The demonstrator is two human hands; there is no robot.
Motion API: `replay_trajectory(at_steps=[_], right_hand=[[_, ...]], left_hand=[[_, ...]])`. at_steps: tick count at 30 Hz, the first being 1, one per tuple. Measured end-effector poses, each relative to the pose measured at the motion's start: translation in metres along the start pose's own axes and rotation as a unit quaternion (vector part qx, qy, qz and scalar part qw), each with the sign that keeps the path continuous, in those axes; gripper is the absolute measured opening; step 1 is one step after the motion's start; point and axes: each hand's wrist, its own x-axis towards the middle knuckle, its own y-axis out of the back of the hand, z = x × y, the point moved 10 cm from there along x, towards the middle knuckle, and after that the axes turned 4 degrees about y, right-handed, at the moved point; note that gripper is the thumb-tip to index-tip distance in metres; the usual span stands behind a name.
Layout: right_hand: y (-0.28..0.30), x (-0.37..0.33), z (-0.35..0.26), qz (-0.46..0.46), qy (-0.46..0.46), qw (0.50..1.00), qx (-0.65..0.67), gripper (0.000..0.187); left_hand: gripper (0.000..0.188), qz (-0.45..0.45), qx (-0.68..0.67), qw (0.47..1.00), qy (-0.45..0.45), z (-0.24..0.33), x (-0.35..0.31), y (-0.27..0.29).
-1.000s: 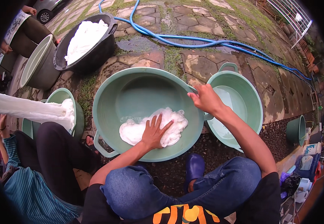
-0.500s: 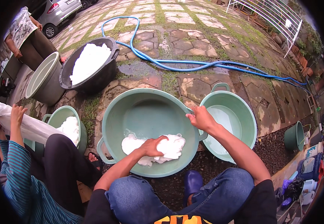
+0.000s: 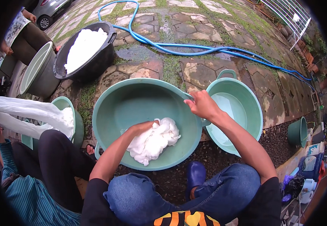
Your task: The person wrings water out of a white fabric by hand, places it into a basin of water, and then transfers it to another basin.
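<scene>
A large green basin (image 3: 159, 162), tilted toward me, holds a bunched, wet white cloth (image 3: 152, 145) at its near side. My left hand (image 3: 147, 127) is dug into the cloth's upper side, its fingers mostly hidden in the folds. With my right hand (image 3: 202, 104) I grip the basin at its right rim, by the handle there, thumb pointing left. Just beyond that hand stands a smaller green tub (image 3: 234, 103) with some clear water in its bottom.
At left, a seated person in a striped sleeve (image 3: 39, 199) has a long white cloth (image 3: 24, 107) stretched over another green tub (image 3: 79, 128). A black tub (image 3: 95, 67) heaped with white cloth and a grey tub (image 3: 42, 77) stand beyond. A blue hose (image 3: 193, 52) crosses the paving.
My left hand has pushed deeper and the cloth has gathered into a tighter heap. The basin tilts more toward me. The neighbour's white cloth now spreads out wider and lower.
</scene>
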Motion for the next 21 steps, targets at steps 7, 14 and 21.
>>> replay_trajectory(at_steps=[7,14,21], right_hand=[[0.006,-0.005,0.012,-0.007,-0.031,0.999,-0.014,0.020],[0.008,-0.009,0.022,0.007,-0.046,0.999,-0.020,0.021],[0.005,-0.019,0.057,-0.013,-0.096,0.995,-0.026,0.024]], left_hand=[[0.063,0.448,0.414,0.716,-0.340,0.108,-0.117,-0.030],[0.088,0.340,0.599,0.667,-0.282,0.085,-0.062,-0.083],[0.068,0.073,0.484,0.860,-0.146,0.052,0.014,-0.063]])
